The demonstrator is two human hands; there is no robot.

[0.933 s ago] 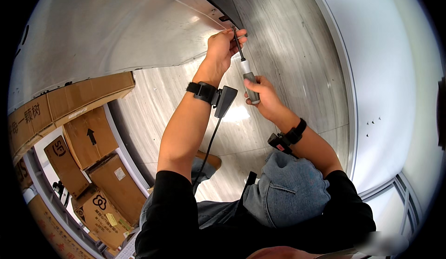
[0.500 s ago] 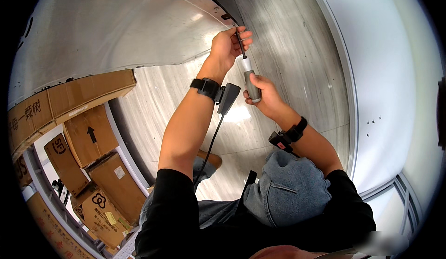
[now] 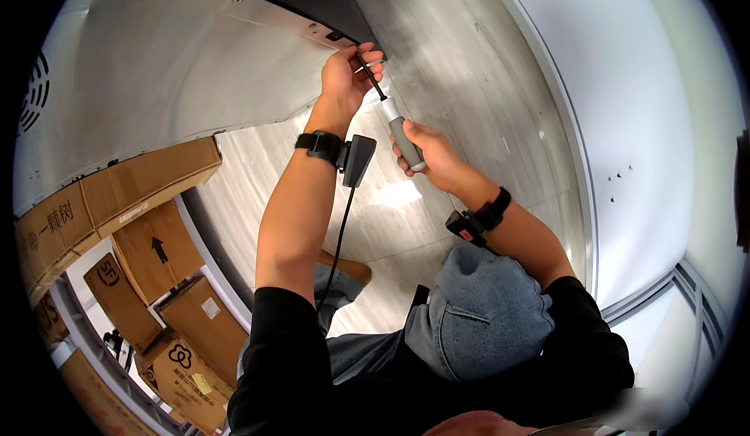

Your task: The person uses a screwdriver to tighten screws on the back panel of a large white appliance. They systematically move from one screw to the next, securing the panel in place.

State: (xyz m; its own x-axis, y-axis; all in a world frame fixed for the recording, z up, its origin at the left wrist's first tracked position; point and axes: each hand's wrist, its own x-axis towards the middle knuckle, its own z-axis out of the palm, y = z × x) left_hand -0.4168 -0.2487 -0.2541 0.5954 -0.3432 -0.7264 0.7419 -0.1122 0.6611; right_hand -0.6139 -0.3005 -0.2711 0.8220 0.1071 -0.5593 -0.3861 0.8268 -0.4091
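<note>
My right hand (image 3: 426, 147) grips the grey handle of a screwdriver (image 3: 400, 129). Its thin dark shaft slants up and left to the edge of a grey metal panel (image 3: 195, 61). My left hand (image 3: 349, 76) is raised at that edge, its fingers pinched around the shaft near the tip. Whether the tip sits in a screw cannot be told. Each wrist wears a black band with a small device; a black cable (image 3: 337, 241) hangs from the left one. My bent knee in blue jeans (image 3: 484, 319) is below.
A brushed-metal wall (image 3: 469, 69) rises behind the hands, with a white wall (image 3: 625, 108) to its right. Several brown cardboard boxes (image 3: 148, 194) are stacked at the left. Pale wood-look floor (image 3: 391, 201) lies beneath, with a brown shoe (image 3: 348, 268) on it.
Both hands have moved up and left toward the panel edge. The screwdriver now slants more, with its tip up at the left fingers.
</note>
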